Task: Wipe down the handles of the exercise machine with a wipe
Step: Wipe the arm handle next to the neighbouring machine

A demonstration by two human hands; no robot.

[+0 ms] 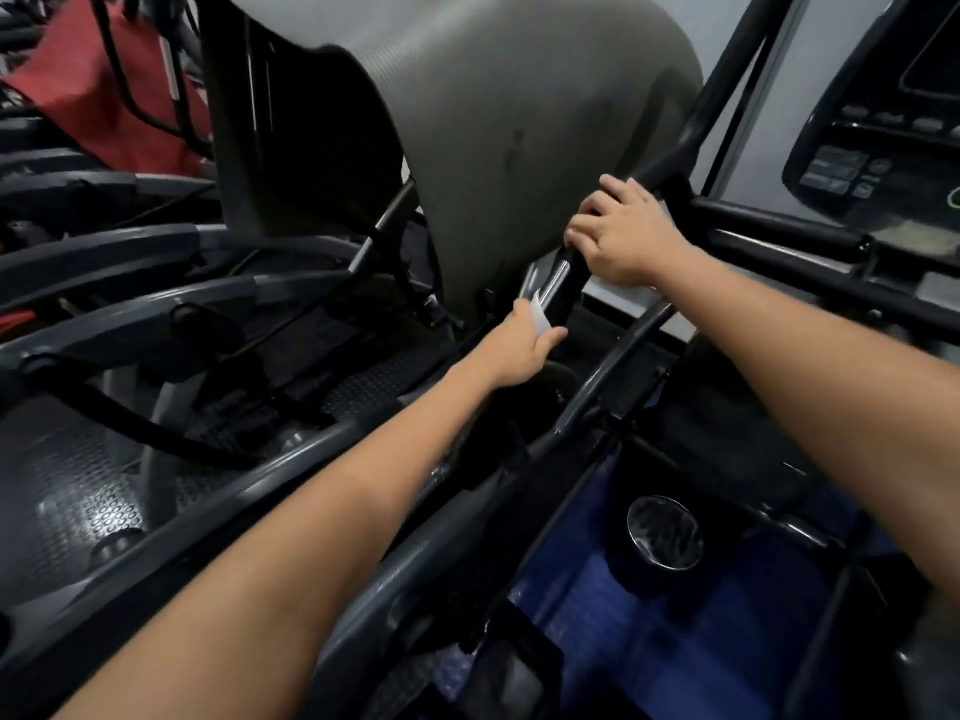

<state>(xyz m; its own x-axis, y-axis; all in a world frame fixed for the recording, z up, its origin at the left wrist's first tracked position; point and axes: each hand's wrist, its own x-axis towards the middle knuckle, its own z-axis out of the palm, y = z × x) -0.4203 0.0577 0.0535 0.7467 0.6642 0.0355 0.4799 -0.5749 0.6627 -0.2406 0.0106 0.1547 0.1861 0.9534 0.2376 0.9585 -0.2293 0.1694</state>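
Both arms stretched way out front

Right hand [626,236] has fingers curled over, gripping; left hand [524,340] sits lower, thumb out, pinching.
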